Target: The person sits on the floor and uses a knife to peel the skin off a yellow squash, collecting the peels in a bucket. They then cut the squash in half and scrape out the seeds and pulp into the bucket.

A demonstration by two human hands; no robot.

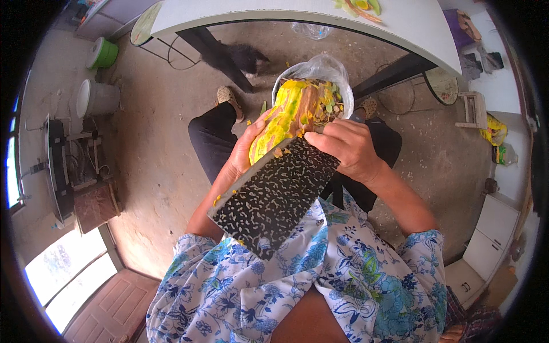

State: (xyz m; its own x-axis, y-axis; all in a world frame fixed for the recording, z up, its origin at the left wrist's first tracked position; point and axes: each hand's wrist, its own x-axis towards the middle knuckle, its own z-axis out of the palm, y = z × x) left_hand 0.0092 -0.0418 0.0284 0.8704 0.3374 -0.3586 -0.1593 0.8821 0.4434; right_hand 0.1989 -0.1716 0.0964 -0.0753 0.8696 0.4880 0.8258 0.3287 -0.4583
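Note:
A long squash, its tan rind partly peeled to bright yellow flesh, is gripped in my left hand around its lower left side. In my right hand is a cleaver with a broad, dark patterned blade; the handle is hidden by my fingers. The blade's upper edge lies against or just over the squash's lower end, and orange scraps cling to it. Beneath the squash stands a bin with a clear plastic liner, holding peelings and green leaves between my knees.
A white table with green and orange peelings spans the top. Under it a dark-furred animal is on the floor. Round-topped stools flank the table. Lidded buckets stand left; a small wooden stool is at right.

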